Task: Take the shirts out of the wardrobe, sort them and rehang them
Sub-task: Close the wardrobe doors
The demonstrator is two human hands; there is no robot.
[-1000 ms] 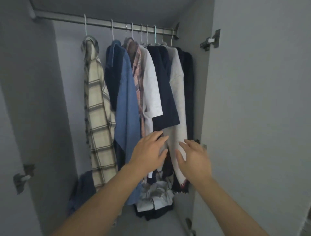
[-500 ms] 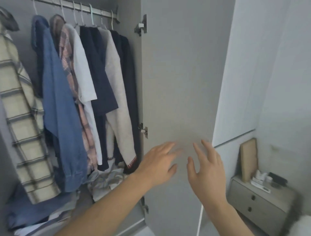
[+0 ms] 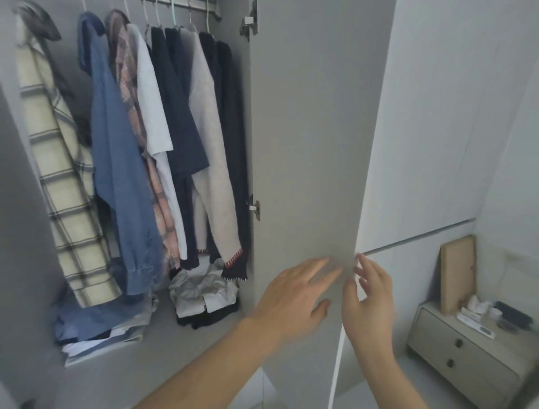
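Several shirts hang on hangers from the wardrobe rail (image 3: 180, 3) at the upper left: a cream plaid shirt (image 3: 58, 186), a blue denim shirt (image 3: 119, 175), a pink plaid shirt (image 3: 159, 204), a white shirt (image 3: 151, 116), a navy shirt (image 3: 180, 122), a beige top (image 3: 213, 181) and a dark garment (image 3: 233, 131). My left hand (image 3: 294, 297) reaches forward with straight fingers in front of the open wardrobe door (image 3: 306, 146). My right hand (image 3: 369, 300) is at the door's free edge, fingers loosely spread. Neither hand holds anything.
Crumpled clothes (image 3: 204, 294) and a folded pile (image 3: 102, 324) lie on the wardrobe floor. A door hinge (image 3: 254, 208) sits at mid height. A low bedside cabinet (image 3: 466, 350) with small items and a leaning board (image 3: 456, 274) stands at the lower right.
The view has swung right, from the hanging shirts to the open door. Both hands moved away from the clothes toward the door's edge.
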